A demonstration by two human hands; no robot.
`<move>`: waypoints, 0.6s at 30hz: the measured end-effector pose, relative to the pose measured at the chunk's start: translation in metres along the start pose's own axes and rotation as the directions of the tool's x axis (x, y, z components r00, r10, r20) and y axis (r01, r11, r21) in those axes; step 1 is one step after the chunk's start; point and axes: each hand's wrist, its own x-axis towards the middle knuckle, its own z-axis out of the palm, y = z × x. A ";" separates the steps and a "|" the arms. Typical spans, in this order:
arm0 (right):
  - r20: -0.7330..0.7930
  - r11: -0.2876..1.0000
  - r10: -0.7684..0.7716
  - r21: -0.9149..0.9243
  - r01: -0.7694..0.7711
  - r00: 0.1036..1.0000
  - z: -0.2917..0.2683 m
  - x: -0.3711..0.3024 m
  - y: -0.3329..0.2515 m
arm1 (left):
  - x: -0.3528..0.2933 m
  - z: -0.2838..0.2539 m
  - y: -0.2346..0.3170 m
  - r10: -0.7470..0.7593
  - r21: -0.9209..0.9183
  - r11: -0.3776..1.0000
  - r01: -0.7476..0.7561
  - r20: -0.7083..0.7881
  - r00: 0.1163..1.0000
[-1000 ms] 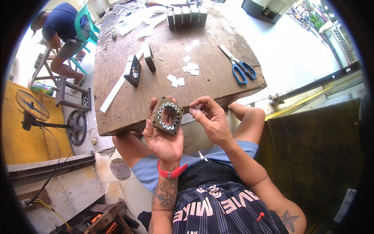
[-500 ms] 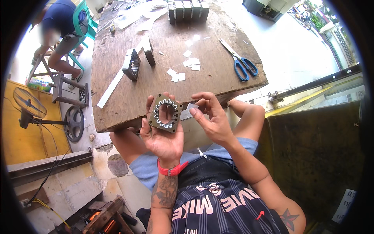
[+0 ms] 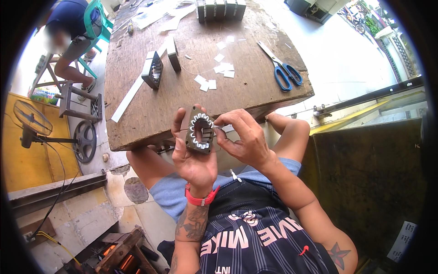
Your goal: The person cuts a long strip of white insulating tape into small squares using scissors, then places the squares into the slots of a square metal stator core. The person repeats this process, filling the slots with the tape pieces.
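My left hand (image 3: pixel 196 168) grips a motor stator core (image 3: pixel 192 119), a squarish dark metal block with a round toothed opening. White liners stand in its slots around most of the opening. The block is tilted, its opening turned toward my right. My right hand (image 3: pixel 248 139) pinches a small white paper slip (image 3: pixel 216 127) at the core's right edge, fingertips close against the slots. The fingers cover most of the slip. Beyond, on the wooden table (image 3: pixel 150 107), lie several loose white paper pieces (image 3: pixel 224 67).
Blue-handled scissors (image 3: pixel 285 75) lie at the table's right. Another stator core (image 3: pixel 153 71) stands at left near a long white paper strip (image 3: pixel 127 98). A row of cores (image 3: pixel 221 11) stands at the back. A fan (image 3: pixel 32 121) and a seated person (image 3: pixel 70 27) are at left.
My left hand has tilted the stator core, so its opening faces more to the right. My right hand has brought the paper slip left, up to the core's slots.
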 end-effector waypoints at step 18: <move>-0.084 0.990 0.095 0.117 -0.085 0.992 0.019 -0.016 -0.003 | 0.001 0.001 0.000 0.079 0.064 0.995 -0.075 -0.068 0.995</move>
